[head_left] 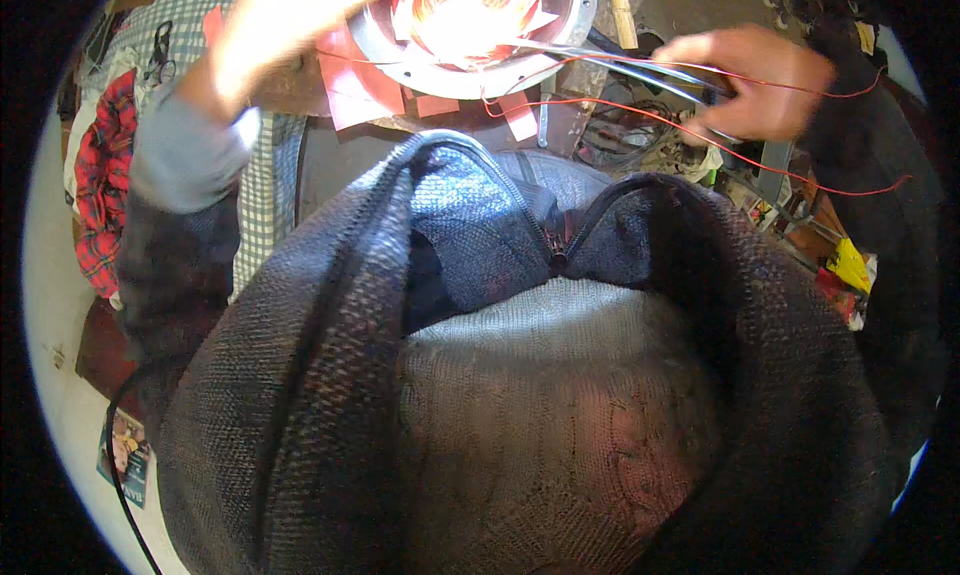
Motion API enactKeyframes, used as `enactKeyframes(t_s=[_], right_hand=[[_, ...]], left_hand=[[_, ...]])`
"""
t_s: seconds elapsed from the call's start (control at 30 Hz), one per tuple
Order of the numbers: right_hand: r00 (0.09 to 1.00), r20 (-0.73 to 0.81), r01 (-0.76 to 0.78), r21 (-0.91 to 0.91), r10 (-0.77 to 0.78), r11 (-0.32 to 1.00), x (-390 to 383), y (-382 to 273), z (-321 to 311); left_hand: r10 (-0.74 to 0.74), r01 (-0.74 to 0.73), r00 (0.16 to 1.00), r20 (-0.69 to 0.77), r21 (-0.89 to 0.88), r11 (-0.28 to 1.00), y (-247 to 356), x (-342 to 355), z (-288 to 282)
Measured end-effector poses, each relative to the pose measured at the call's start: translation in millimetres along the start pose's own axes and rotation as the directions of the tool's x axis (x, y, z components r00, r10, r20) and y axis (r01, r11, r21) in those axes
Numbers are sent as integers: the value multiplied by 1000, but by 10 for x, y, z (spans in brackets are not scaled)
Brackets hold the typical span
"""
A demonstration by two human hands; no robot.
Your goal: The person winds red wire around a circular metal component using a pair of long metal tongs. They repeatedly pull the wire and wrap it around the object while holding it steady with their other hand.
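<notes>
Near the top edge, a round metal motor housing point(490, 83) holds copper windings point(425, 15), partly washed out by bright light. My left hand point(305, 20) reaches to the housing's left side. It is overexposed and its fingertips are cut off by the top edge, so I cannot tell what it holds. To the right, my right hand point(770, 83) is closed around a long silver two-armed tool, apparently scissors point(610, 60), its tip at the windings. Red wires point(690, 140) run from the housing past my right hand. Pink paper pieces point(352, 80) lie under the housing.
A wooden stick point(621, 10) lies right of the housing. Tangled wires point(635, 125) and scraps lie below my right hand. At the left are checked cloth point(265, 205) and a red plaid cloth point(105, 195). My dark jacket point(330, 375) fills the lower view.
</notes>
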State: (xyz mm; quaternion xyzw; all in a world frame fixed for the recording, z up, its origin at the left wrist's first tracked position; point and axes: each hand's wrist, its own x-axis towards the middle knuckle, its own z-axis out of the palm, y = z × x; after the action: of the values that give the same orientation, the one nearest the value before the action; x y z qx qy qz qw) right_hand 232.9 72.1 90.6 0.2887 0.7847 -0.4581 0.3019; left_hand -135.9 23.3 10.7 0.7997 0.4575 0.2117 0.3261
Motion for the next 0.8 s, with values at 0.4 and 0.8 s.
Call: enactKeyframes(t_s=[0.4, 0.8], right_hand=[[632, -296, 371, -695, -716, 615, 351, 296, 260], [487, -260, 551, -649, -834, 524, 792, 51, 329]], left_hand=[[283, -263, 958, -54, 237, 935, 486, -384, 859], [167, -157, 986, 21, 465, 871, 509, -541, 1184]])
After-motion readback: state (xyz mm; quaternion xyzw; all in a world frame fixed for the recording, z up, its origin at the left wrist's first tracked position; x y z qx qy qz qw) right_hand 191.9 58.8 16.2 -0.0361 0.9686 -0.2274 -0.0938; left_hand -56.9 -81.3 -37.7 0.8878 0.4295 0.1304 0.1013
